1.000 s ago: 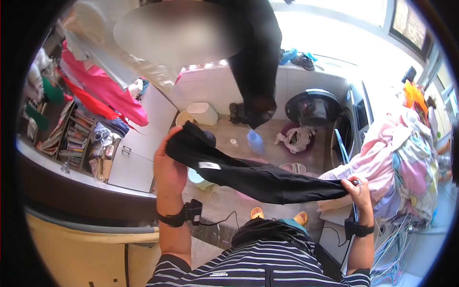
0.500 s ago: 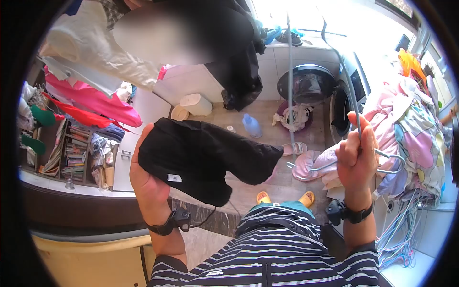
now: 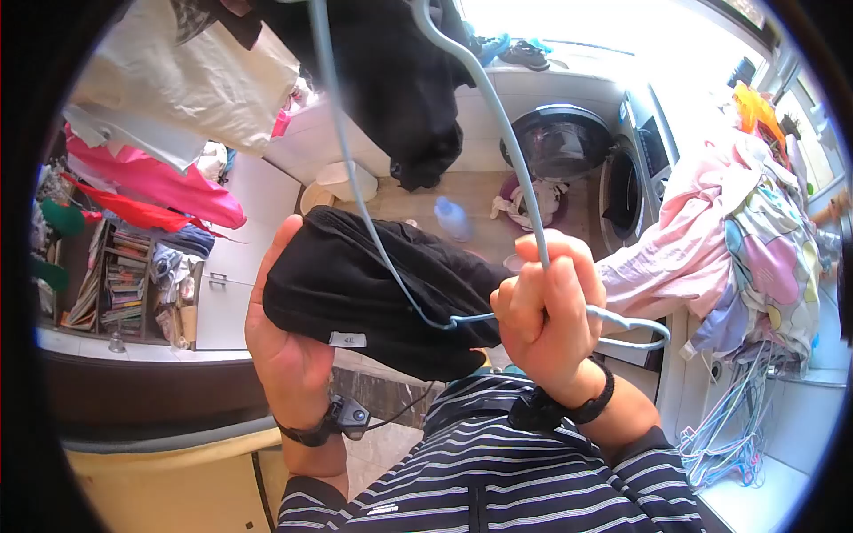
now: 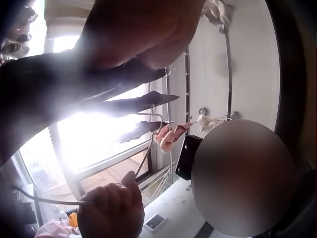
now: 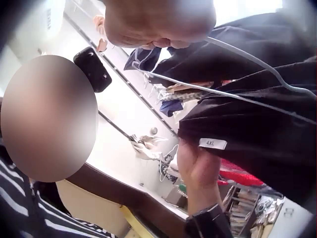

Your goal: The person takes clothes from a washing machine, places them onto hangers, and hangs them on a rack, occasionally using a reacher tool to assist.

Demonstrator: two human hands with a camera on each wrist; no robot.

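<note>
A black garment (image 3: pixel 391 293) with a small white label (image 3: pixel 347 339) hangs from my left hand (image 3: pixel 289 329), which grips it at one end; most of those fingers are hidden by the cloth. In the right wrist view, the label (image 5: pixel 213 144) reads 4XL. My right hand (image 3: pixel 555 315) has its fingers curled round a light blue clothes hanger (image 3: pixel 524 169), with the hook pointing right. One corner of the hanger overlaps the garment in the head view. The left wrist view shows the right hand (image 4: pixel 111 210) holding the hanger's wire.
Dark clothes (image 3: pixel 391 98) and pale clothes (image 3: pixel 191 89) hang ahead. A pile of pink and patterned laundry (image 3: pixel 711 231) lies at the right, above a bundle of hangers (image 3: pixel 733 435). Beyond are an open front-loading washing machine (image 3: pixel 622 200) and a blue bottle (image 3: pixel 451 219) on the floor.
The right hand let go of the garment's far end and now holds a hanger, brought leftward over the garment. The left hand keeps hold of the garment, which was stretched between both hands.
</note>
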